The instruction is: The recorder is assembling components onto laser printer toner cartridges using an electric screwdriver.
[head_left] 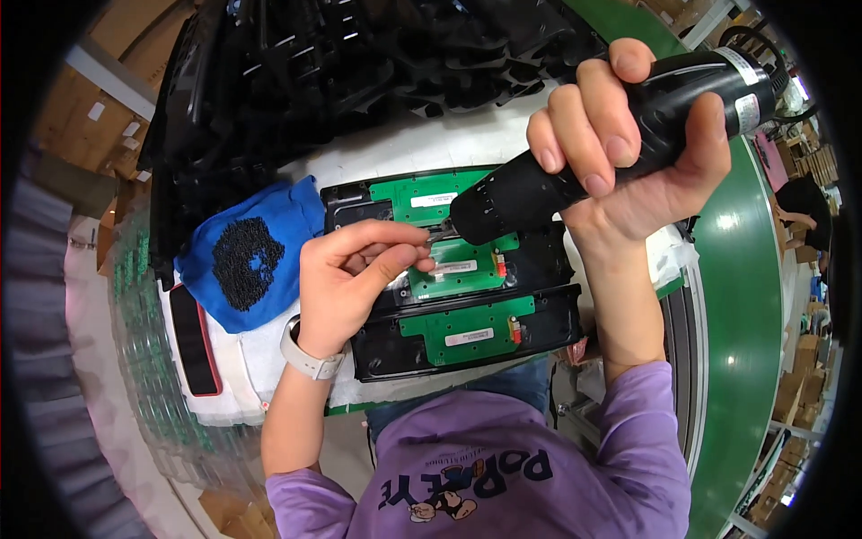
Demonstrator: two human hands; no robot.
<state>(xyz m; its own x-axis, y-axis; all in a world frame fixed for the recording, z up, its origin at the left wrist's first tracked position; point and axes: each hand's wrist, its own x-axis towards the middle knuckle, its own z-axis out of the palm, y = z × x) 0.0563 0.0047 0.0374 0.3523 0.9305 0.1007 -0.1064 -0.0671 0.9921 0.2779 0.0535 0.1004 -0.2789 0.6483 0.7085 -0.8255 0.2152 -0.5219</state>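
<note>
My right hand [620, 135] is wrapped round a black electric screwdriver [516, 193], tilted with its nose down toward the left. Close to the bit, the thumb and forefinger of my left hand [355, 269] are pinched together; whatever they hold is too small to make out. Below both hands lie black plastic panels [548, 328] side by side, carrying green circuit boards [417, 325] with white labels and small red-and-white connectors. The middle board [467, 283] is partly covered by my left fingers and the tool.
Left of the panels, a blue cloth [301, 216] bears a heap of small black screws [242, 260]. A red-edged phone [196, 346] lies beyond it. Large black plastic parts [359, 72] are stacked at the far side. A green surface [736, 314] runs along the right.
</note>
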